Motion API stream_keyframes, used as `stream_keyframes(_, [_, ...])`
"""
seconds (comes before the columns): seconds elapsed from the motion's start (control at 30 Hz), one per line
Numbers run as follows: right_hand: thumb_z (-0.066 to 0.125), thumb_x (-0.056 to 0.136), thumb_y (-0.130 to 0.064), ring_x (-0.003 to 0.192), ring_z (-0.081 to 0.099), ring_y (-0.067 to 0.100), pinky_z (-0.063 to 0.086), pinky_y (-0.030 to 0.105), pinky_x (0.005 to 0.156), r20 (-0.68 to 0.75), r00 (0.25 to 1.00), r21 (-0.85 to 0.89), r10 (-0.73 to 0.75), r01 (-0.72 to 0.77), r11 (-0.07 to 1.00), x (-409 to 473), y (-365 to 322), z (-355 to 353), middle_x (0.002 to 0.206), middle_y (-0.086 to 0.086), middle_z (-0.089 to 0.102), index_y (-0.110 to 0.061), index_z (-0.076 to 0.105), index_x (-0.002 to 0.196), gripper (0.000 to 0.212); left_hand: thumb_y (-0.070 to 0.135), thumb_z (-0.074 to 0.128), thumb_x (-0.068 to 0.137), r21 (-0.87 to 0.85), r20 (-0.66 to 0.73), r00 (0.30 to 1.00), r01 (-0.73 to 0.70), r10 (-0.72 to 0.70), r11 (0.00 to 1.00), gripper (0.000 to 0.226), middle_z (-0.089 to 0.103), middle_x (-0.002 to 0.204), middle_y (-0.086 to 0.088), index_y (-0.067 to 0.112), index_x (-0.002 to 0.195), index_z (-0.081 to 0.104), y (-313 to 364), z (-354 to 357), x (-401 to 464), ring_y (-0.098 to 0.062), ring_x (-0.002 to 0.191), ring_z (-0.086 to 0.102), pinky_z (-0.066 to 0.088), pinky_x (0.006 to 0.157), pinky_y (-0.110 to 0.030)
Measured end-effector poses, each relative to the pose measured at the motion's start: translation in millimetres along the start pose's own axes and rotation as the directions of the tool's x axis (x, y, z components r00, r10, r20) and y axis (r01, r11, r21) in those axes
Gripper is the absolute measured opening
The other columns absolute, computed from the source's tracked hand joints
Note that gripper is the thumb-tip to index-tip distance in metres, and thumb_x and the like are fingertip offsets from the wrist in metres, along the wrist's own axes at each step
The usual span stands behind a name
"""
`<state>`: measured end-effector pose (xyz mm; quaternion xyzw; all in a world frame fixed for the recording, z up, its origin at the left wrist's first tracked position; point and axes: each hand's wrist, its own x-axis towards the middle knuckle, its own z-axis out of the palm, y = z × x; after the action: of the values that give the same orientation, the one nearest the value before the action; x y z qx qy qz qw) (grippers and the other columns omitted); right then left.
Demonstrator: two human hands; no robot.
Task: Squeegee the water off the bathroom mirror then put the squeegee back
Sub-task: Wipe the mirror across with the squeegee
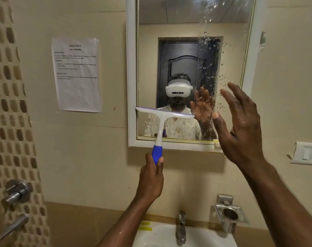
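Note:
The white-framed bathroom mirror [189, 29] hangs on the beige wall, with water droplets spread over its right half. A white squeegee [162, 115] with a blue grip lies against the lower left of the glass, its blade level. My left hand [152, 177] is wrapped around the blue grip below the mirror frame. My right hand [240, 125] is raised beside the mirror's lower right corner, fingers spread, palm toward the glass, holding nothing. Its reflection shows in the wet glass.
A white sink [162, 236] with a steel tap [181, 227] sits below. A steel holder [230, 214] is fixed right of the tap. A paper sheet [77, 73] is taped left of the mirror. Shower valves [18, 191] are at far left, a switch plate [306, 153] at far right.

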<state>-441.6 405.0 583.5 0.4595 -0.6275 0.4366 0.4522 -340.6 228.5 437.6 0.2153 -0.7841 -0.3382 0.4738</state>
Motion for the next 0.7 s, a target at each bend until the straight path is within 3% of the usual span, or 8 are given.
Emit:
stream_keyframes(0.17, [0.045,0.091,-0.034,0.140,0.028,0.015,0.027,0.038,0.111,0.016,1.000,-0.016,0.017,-0.017,1.000,-7,3,-2,0.154,-0.002,0.031,-0.019,0.040,0.141,0.052,0.047,0.035,0.095,-0.018,0.023,0.997,0.068,-0.068,0.998,0.023,0.047,0.059,0.003,0.025,0.099,0.034,-19,13,-31,-0.007,0.041,0.041,0.033,0.040,-0.019])
stream_keyframes(0.33, [0.046,0.091,-0.033,0.139,0.030,0.017,0.028,0.038,0.110,0.018,0.999,-0.010,0.028,-0.028,1.000,-15,4,-4,0.153,-0.001,0.032,-0.019,0.040,0.141,0.051,0.052,0.032,0.090,-0.005,0.038,0.992,0.117,-0.116,0.993,0.031,0.044,0.058,0.005,0.022,0.099,0.037,-30,20,-58,-0.007,0.041,0.042,0.033,0.041,-0.017])
stream_keyframes(0.43, [0.046,0.090,-0.032,0.139,0.031,0.019,0.030,0.042,0.110,0.032,0.999,-0.013,0.031,-0.031,0.999,-20,2,-4,0.153,0.001,0.033,-0.018,0.041,0.140,0.052,0.046,0.035,0.095,-0.020,0.043,0.990,0.136,-0.135,0.991,0.024,0.045,0.059,0.005,0.022,0.098,0.038,-30,23,-67,-0.008,0.042,0.040,0.036,0.045,-0.023])
stream_keyframes(0.7, [0.041,0.089,-0.038,0.140,0.029,0.017,0.031,0.044,0.110,0.041,0.999,-0.019,0.032,-0.031,0.999,-24,6,-12,0.154,-0.001,0.030,-0.018,0.040,0.141,0.055,0.060,0.028,0.084,-0.052,-0.030,0.999,0.028,-0.030,0.998,0.036,0.048,0.058,0.004,0.027,0.097,0.038,-13,15,-57,-0.007,0.045,0.047,0.036,0.042,-0.021])
